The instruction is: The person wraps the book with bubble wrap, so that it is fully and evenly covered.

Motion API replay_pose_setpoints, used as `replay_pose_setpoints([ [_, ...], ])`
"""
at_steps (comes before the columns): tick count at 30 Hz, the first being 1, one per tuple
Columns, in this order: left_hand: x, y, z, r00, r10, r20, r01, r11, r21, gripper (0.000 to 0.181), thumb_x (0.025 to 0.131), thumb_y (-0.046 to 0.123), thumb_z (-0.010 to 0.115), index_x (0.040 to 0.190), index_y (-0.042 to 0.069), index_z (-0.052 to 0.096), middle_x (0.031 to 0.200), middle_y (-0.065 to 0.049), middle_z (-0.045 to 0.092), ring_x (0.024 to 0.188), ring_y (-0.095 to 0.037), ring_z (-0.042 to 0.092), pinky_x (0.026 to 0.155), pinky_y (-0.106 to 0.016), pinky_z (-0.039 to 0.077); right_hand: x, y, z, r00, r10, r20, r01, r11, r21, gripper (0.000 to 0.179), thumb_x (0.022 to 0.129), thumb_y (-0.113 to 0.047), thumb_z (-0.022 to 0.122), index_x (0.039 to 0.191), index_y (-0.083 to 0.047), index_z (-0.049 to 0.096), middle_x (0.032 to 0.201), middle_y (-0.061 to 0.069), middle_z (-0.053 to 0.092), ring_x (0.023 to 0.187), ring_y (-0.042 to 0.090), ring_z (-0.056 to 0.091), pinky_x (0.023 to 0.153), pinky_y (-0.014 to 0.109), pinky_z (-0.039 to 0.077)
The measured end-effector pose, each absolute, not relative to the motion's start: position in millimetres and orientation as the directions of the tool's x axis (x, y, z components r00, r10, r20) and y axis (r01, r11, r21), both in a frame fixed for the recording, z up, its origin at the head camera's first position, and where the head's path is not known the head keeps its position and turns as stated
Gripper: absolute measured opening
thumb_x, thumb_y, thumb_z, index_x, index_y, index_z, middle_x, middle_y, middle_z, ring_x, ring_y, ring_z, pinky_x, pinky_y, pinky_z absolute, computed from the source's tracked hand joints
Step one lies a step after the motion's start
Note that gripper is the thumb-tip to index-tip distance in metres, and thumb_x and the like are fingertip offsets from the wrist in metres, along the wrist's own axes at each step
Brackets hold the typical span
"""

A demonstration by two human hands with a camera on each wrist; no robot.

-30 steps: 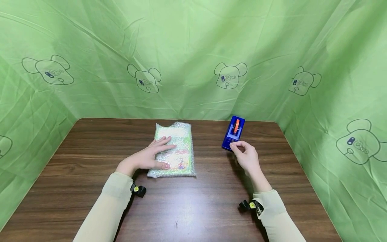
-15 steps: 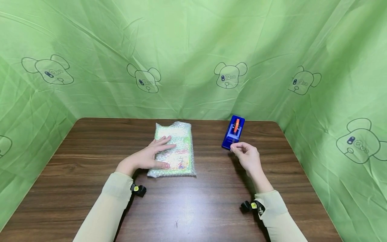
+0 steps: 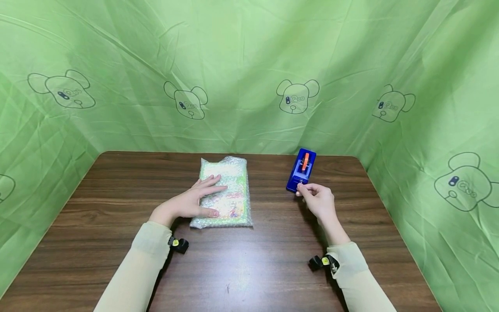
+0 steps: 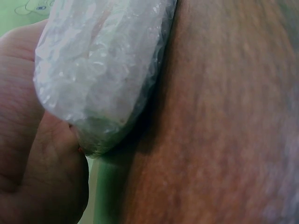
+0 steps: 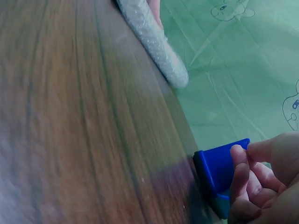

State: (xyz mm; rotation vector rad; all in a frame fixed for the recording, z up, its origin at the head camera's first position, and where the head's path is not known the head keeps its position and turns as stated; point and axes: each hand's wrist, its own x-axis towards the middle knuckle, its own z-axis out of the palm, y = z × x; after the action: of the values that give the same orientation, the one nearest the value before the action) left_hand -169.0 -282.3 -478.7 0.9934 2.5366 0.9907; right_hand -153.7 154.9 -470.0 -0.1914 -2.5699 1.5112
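A flat package in bubble wrap [image 3: 234, 195], with a colourful printed face showing through, lies on the table left of centre. My left hand [image 3: 189, 202] rests on its left side, fingers spread. In the left wrist view, the package's wrapped edge [image 4: 100, 70] stands beside that hand [image 4: 37, 140]. At the back right is a blue tape dispenser [image 3: 295, 180] with an orange wheel [image 3: 305, 162]. My right hand [image 3: 320, 201] is at its near end, thumb and forefinger pinched together on the tape's end. The right wrist view shows the pinching fingers [image 5: 239, 156] close against the dispenser's blue body [image 5: 217, 168].
The dark wooden table [image 3: 241, 268] reaches back to a green cloth backdrop [image 3: 234, 65] with mouse-like drawings, which also encloses both sides. Small black cameras are strapped at the left wrist [image 3: 180, 246] and right wrist [image 3: 317, 263].
My right hand has shifted only slightly, staying pinched at the dispenser's near end. The left hand and the wrapped package have not moved.
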Motion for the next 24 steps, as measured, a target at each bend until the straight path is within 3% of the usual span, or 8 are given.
replay_pose_setpoints([
  [6,-168.6,-282.7,-479.1,-0.74,0.673,0.015,0.506,0.542,0.671,0.085,0.096,0.043,0.086,0.168,0.021,0.047,0.183,-0.012,0.013,0.168,-0.043,0.001,0.132,-0.066,-0.006,-159.0,159.3,-473.3,-0.973,0.181,0.14,-0.016,0.554,-0.832,0.028,0.103,-0.033,0.079,0.093,-0.008,0.086,0.083,0.009,0.082,0.049,0.006,0.058,0.044,0.023,0.044],
  [19,-169.0,-282.4,-478.8,-0.74,0.673,0.015,0.508,0.543,0.669,0.085,0.095,0.043,0.086,0.168,0.022,0.047,0.183,-0.012,0.013,0.168,-0.042,0.0,0.132,-0.066,-0.006,-158.9,159.0,-469.4,-0.969,0.158,0.19,-0.049,0.63,-0.775,0.025,0.102,-0.028,0.078,0.087,-0.01,0.086,0.077,0.012,0.08,0.048,0.009,0.056,0.053,0.027,0.043],
  [24,-168.2,-283.0,-478.5,-0.74,0.672,0.015,0.505,0.54,0.674,0.085,0.095,0.042,0.086,0.168,0.021,0.048,0.183,-0.014,0.014,0.168,-0.043,0.0,0.132,-0.068,-0.005,-158.9,157.6,-469.5,-0.971,0.159,0.181,-0.046,0.615,-0.787,0.024,0.102,-0.026,0.077,0.086,-0.01,0.086,0.077,0.013,0.08,0.047,0.008,0.054,0.049,0.026,0.041],
])
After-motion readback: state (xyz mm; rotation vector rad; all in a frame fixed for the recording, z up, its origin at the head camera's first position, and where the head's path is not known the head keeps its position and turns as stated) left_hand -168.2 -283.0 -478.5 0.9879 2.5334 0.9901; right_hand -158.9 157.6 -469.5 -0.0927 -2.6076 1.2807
